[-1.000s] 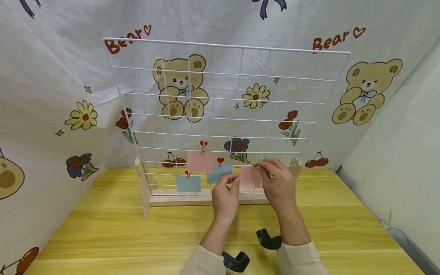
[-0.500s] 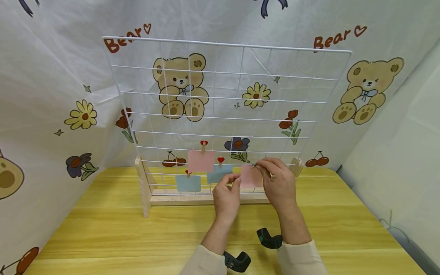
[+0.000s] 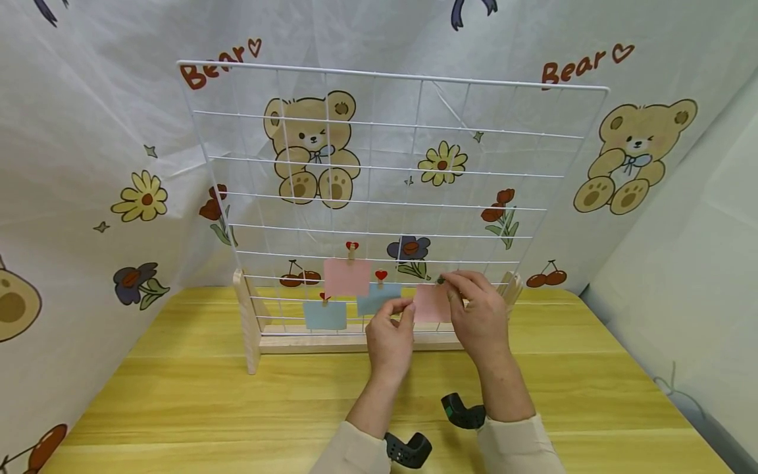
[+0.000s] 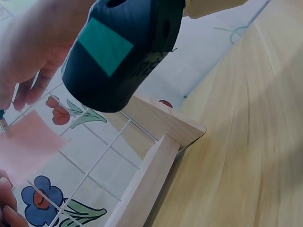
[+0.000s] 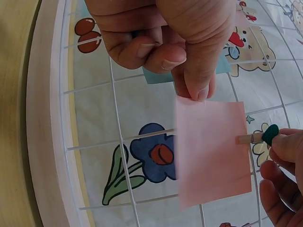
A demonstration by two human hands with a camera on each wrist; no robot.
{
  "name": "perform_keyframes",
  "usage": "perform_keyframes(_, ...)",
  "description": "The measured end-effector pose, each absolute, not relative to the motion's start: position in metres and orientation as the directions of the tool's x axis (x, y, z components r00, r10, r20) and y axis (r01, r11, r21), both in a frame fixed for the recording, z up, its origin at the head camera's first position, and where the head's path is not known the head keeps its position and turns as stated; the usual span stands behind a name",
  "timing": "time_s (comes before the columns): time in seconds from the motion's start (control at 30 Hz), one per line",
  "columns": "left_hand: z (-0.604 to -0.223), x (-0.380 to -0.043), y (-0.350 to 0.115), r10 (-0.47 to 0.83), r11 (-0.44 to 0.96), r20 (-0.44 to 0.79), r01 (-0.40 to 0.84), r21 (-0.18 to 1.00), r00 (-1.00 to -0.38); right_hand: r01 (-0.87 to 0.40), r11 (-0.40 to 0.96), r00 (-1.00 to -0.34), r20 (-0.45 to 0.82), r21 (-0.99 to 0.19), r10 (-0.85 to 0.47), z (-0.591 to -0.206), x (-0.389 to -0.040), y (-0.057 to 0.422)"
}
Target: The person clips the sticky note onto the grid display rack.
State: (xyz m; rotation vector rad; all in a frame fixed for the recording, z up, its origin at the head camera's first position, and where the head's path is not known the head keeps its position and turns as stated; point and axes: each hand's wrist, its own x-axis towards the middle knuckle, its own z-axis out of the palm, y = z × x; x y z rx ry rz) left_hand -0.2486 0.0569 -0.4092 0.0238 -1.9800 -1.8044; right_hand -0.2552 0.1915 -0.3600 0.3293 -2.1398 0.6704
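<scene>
My left hand (image 3: 389,342) pinches the left edge of a pink paper card (image 3: 431,304) between thumb and fingers. The card lies against a white wire grid held in a wooden stand (image 3: 314,343). At the card's top edge my right hand (image 3: 482,322) pinches a mini clothespin (image 5: 251,138) with a green ornament (image 5: 270,135). In the right wrist view the clothespin's wooden tip overlaps the card, and the right thumb lies against the ornament. The left wrist view shows the card (image 4: 31,144) at the left, partly cut off.
Left of my hands, another pink card (image 3: 346,278) and two blue cards, one low (image 3: 324,316) and one partly behind the left hand (image 3: 379,297), hang from clothespins with red hearts. The stand rests on a wood-grain table (image 3: 237,421). A bear-print cloth (image 3: 379,39) hangs behind.
The right fingertips have shifted slightly up at the card's top edge, and the green ornament shows more. The left hand keeps its hold on the card, nearly still.
</scene>
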Motion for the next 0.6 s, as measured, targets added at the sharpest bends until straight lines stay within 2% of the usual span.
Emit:
perform_keyframes(0.23,-0.4088,-0.2490,0.0546,-0.330,0.160,0.351,0.314,0.936,-0.877,-0.457,0.804,-0.604,0.796,-0.380,0.033,-0.3587,-0.2542,0.1899)
perform_keyframes(0.47,-0.4080,-0.2490,0.0531,-0.355,0.155,0.371,0.338,0.928,-0.858,-0.423,0.803,-0.634,0.770,-0.420,0.069,-0.3564,-0.2524,0.1897)
perform_keyframes(0.6,-0.4080,-0.2495,0.0526,-0.356,0.155,0.385,0.353,0.923,-0.851,-0.437,0.800,-0.616,0.785,-0.411,0.067,-0.3555,-0.2522,0.1909)
